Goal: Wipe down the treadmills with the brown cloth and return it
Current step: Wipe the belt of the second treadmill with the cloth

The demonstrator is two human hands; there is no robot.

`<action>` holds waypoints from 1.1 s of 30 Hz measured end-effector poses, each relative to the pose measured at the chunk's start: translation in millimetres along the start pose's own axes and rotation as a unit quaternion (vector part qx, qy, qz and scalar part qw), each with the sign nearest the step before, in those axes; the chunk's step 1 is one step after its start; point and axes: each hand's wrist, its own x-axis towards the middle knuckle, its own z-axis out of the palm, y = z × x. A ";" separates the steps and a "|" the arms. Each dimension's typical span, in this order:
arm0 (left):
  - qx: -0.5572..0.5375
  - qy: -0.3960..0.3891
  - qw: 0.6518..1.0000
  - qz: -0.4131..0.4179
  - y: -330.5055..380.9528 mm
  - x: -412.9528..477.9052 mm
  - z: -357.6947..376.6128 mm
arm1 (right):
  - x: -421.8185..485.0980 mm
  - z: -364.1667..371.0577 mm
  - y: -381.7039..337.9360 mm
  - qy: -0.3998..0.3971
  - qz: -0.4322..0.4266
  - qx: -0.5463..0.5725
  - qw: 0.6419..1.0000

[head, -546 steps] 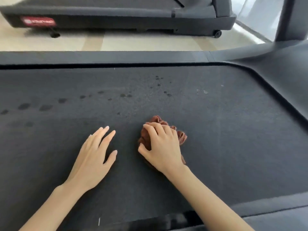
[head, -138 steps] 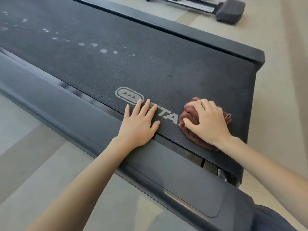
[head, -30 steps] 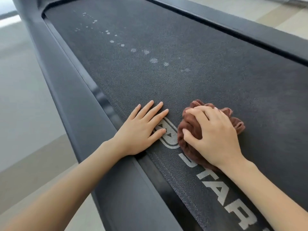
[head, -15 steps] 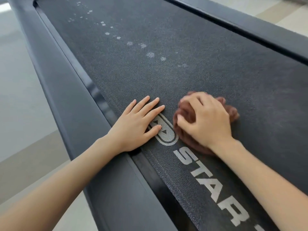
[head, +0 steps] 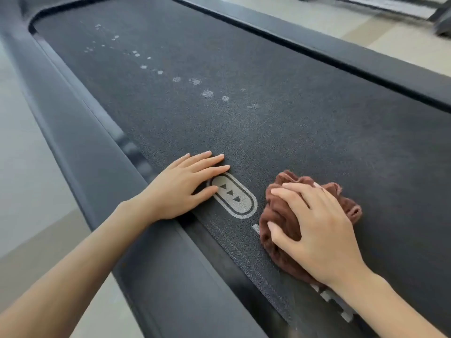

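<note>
A bunched brown cloth (head: pixel 278 220) lies on the dark treadmill belt (head: pixel 280 113), over the start of the white lettering. My right hand (head: pixel 314 230) lies on top of the cloth with its fingers curled over the folds and its thumb against the near side. My left hand (head: pixel 185 186) rests flat on the belt just left of the oval arrow logo (head: pixel 234 196), its heel on the left side rail (head: pixel 97 167). A trail of pale dried spots (head: pixel 192 81) runs up the belt toward the far end.
The right side rail (head: pixel 366 62) borders the belt's far edge. Beige floor (head: pixel 22 154) lies to the left and beyond the right rail. Part of another machine (head: pixel 402 6) stands at the top right.
My right hand has slid the cloth back toward me and to the right, off the logo and onto the lettering. My left hand stays planted beside the logo.
</note>
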 end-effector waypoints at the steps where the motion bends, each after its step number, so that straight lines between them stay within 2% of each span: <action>1: -0.009 -0.001 1.000 0.003 -3.2 0.8 -2.7 | -12.2 -4.0 0.1 0.000 0.001 0.004 1.000; 5: -0.002 0.005 1.000 -0.004 -4.1 -0.6 1.8 | -20.8 -5.1 -7.9 0.008 0.031 0.007 0.999; 10: -0.004 0.012 1.000 0.007 -10.6 1.1 3.1 | 25.0 21.2 -35.0 0.033 0.046 -0.016 0.998; 12: -0.004 0.008 1.000 0.014 -26.7 3.1 -2.5 | 56.2 31.9 -40.9 0.026 0.035 -0.016 0.999; 16: 0.046 -0.015 0.998 -0.045 -82.3 1.8 -21.3 | 114.2 50.8 -48.3 0.017 0.042 -0.038 0.998; 18: 0.043 -0.021 0.998 -0.048 -96.1 -1.3 -23.9 | 124.5 56.4 -50.5 0.023 0.049 -0.047 0.997; 23: 0.048 -0.007 0.998 -0.034 -95.5 -2.3 -16.4 | 97.9 46.4 -54.9 0.031 0.063 -0.037 0.997; 29: 0.053 -0.010 0.998 -0.013 -98.9 -2.7 -13.8 | 26.0 15.8 -58.1 -0.020 0.084 -0.028 0.996; 33: 0.060 -0.022 0.998 0.001 -100.3 -3.2 -12.8 | -6.0 8.0 -61.9 0.013 0.137 -0.047 0.989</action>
